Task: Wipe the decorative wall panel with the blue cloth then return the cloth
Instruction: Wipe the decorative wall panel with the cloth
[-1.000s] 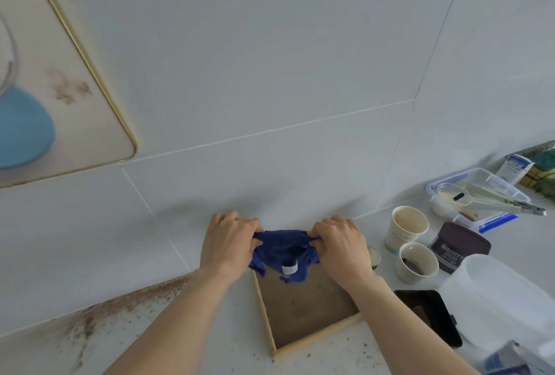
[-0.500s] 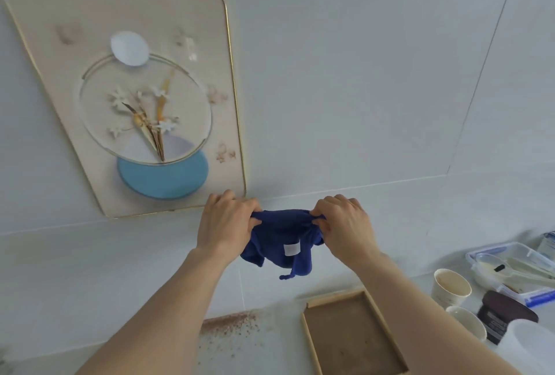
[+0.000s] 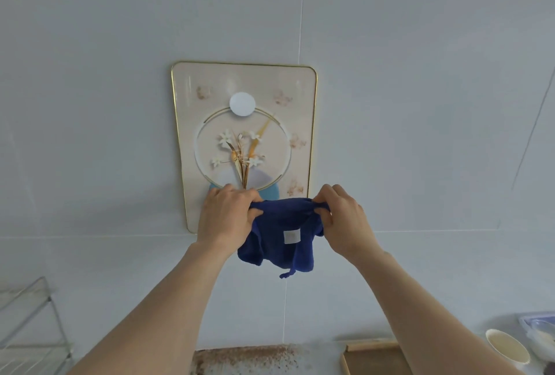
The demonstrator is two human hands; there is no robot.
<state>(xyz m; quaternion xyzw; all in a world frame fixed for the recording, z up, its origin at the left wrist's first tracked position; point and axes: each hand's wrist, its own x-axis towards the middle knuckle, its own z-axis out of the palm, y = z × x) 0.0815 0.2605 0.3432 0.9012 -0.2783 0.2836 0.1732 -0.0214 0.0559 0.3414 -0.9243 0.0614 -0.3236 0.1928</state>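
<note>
A dark blue cloth [image 3: 283, 235] with a small white label hangs bunched between both my hands. My left hand [image 3: 226, 214] grips its left top edge and my right hand [image 3: 342, 214] grips its right top edge. Behind them on the white tiled wall hangs the decorative wall panel [image 3: 243, 140], cream with a gold rim, a ring, white flowers and a blue disc. The hands and cloth cover the panel's lower edge. Whether the cloth touches the panel cannot be told.
A shallow wooden tray [image 3: 374, 358] lies on the counter at lower right, with a paper cup [image 3: 507, 349] and a plastic container [image 3: 539, 331] beyond it. Brown crumbs [image 3: 249, 356] dirty the counter below the panel. A clear rack [image 3: 30, 320] stands at lower left.
Both hands have lifted the cloth from the wooden tray up to the panel's lower edge. My view has swung up and left, bringing the panel to the centre.
</note>
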